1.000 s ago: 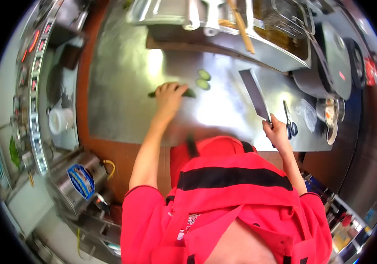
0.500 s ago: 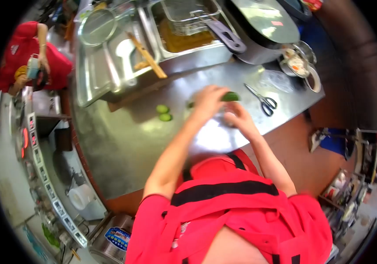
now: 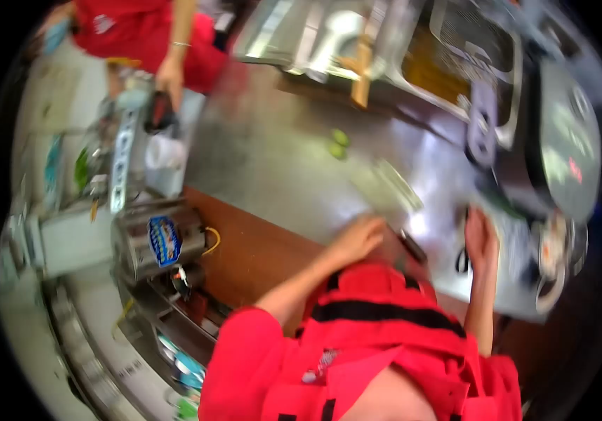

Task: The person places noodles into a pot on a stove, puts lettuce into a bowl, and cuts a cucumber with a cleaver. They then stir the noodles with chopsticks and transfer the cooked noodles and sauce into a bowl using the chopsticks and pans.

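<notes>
At the near edge of the metal table, my left hand [image 3: 361,238] is curled closed. Whatever it may hold is hidden. Beside it on the right lies a dark, narrow object [image 3: 413,245], too blurred to name. My right hand [image 3: 482,235] is over the right part of the table, its fingers smeared by motion. Black scissor handles [image 3: 462,261] show just left of that wrist. Two small green oval pieces [image 3: 339,144] rest near the middle of the table. A pale, blurred rectangular shape [image 3: 399,186] lies between them and my hands.
A fryer basin [image 3: 441,59] with a grey-handled basket [image 3: 482,126] stands at the back. Right of it is a large lidded pot [image 3: 571,140], with a bowl of food [image 3: 552,249] below. Another person's hand [image 3: 169,81] is at upper left. A steel drum [image 3: 160,238] stands left.
My view has swung left and blurred. My hands were close together around a dark green piece; now they are apart, the left at the table's near edge, the right near the scissors.
</notes>
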A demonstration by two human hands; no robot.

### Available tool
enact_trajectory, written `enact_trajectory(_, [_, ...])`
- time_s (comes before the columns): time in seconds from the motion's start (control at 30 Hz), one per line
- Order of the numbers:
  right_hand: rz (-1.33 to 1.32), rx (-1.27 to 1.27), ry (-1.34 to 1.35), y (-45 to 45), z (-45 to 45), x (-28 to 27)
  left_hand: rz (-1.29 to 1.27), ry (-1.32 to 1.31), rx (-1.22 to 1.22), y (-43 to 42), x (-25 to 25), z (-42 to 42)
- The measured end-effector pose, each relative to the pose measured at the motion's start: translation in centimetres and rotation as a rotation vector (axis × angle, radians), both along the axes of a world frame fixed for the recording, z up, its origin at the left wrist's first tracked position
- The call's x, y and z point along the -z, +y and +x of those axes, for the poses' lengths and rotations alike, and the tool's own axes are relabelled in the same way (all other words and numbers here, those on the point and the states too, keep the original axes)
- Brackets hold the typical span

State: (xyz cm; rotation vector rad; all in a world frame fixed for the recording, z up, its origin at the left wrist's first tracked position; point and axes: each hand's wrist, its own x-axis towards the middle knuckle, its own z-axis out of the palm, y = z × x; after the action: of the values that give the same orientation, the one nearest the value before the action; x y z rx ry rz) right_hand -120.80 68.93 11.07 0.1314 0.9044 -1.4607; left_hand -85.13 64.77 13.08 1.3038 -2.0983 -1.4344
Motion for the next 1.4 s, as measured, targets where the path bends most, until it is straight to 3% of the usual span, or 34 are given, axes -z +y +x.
enact_trajectory(0.03, [0.023, -0.108, 0.112, -1.0, 1.8, -1.3, 0.103, -0.019, -0.154, 1.6, 2.0, 0.9])
enact_trajectory(0.07, [-0.336, -0.367, 0.030, -1.4, 1.3, 1.4, 0.190, 0.028, -0.295, 2.8, 2.7, 0.8])
enact_trajectory(0.1, [0.011, -0.396, 0.382, -2.6, 5.0, -3.2, 0.291, 0.090, -0.424, 3.7, 3.4, -0.3])
enact_trajectory(0.17, [-0.049, -0.609, 0.526, -4.6, 9.2, -6.5, 0.284, 0.337, -0.465, 2.8, 3.5, -3.3])
enact_trajectory(0.23, [-0.257, -0.839, 0.719, -7.7, 12.6, -9.8, 0.197, 0.297, -0.617, 1.3, 3.5, -6.4])
enact_trajectory(0.3, [-0.462, -1.003, 0.806, -10.6, 15.7, -9.8, 0.137, 0.305, -0.380, -1.8, 3.3, -7.8])
enact_trajectory(0.33, [-0.508, -1.114, 0.874, -11.2, 16.6, -12.3, -0.273, 0.307, -0.457, -0.3, 7.6, -10.8])
enact_trajectory(0.37, [-0.703, -1.150, 0.974, -12.5, 18.6, -12.0, -0.456, 0.542, -0.523, -0.9, 8.5, -12.6])
enact_trajectory(0.43, [-1.020, -1.205, 1.165, -14.8, 23.6, -11.6, 0.129, 0.494, -0.256, -1.0, 9.8, -12.9])
enact_trajectory(0.47, [-1.139, -1.226, 1.259, -15.4, 26.2, -12.1, 0.095, 0.449, -0.279, -0.2, 9.3, -12.9])
enact_trajectory(0.53, [-1.522, -0.979, 1.507, -16.5, 31.5, -9.1, 0.025, 0.358, -0.324, 1.4, 6.4, -13.0])
enact_trajectory(0.63, [-1.542, -1.103, 1.542, -15.5, 36.9, -3.0, 0.063, 0.334, -0.282, 4.4, -0.5, -8.1])
enact_trajectory(0.67, [-1.440, -1.330, 1.392, -15.1, 37.6, -1.4, 0.162, 0.263, -0.343, 6.1, -0.3, -6.5])
enact_trajectory(0.73, [-1.402, -1.338, 1.555, -13.4, 37.4, -0.4, 0.215, 0.132, -0.421, 8.8, 0.0, -2.6])
enact_trajectory(0.77, [-1.373, -1.330, 1.646, -12.7, 37.1, 0.0, 0.174, 0.068, -0.431, 10.0, -0.5, -0.6])
enact_trajectory(0.8, [-1.448, -1.105, 1.619, -11.6, 37.1, 0.5, 0.183, 0.102, -0.515, 11.8, -0.7, 1.9])
enact_trajectory(0.83, [-1.471, -1.059, 1.625, -11.1, 36.9, 0.6, 0.181, 0.131, -0.585, 12.8, -0.5, 3.9])
enact_trajectory(0.9, [-1.513, -0.918, 1.650, -10.6, 37.1, 0.3, 0.450, 0.395, -0.827, 14.2, 0.7, 7.5])
enact_trajectory(0.93, [-1.501, -0.944, 1.686, -10.3, 37.2, 0.7, 0.459, 0.519, -0.921, 14.1, 0.9, 9.2])
enact_trajectory(1.07, [-1.416, -0.924, 1.821, -8.8, 38.4, -0.4, 0.252, 0.613, -0.938, 9.2, -1.5, 17.0])
enact_trajectory(1.13, [-1.403, -0.913, 1.903, -8.1, 39.1, -1.4, 0.117, 0.453, -1.011, 5.0, -4.0, 20.1])
enact_trajectory(1.3, [-1.378, -0.909, 1.916, -8.7, 39.2, -0.6, -0.233, 0.364, -1.087, -2.9, -5.9, 23.9])
enact_trajectory(1.37, [-1.385, -0.915, 1.861, -8.8, 39.1, 0.9, -0.221, 0.318, -1.067, -3.6, -6.2, 24.9])
enact_trajectory(1.4, [-1.371, -0.892, 1.835, -8.9, 39.4, -1.0, -0.210, 0.295, -1.054, -3.6, -6.0, 25.2])
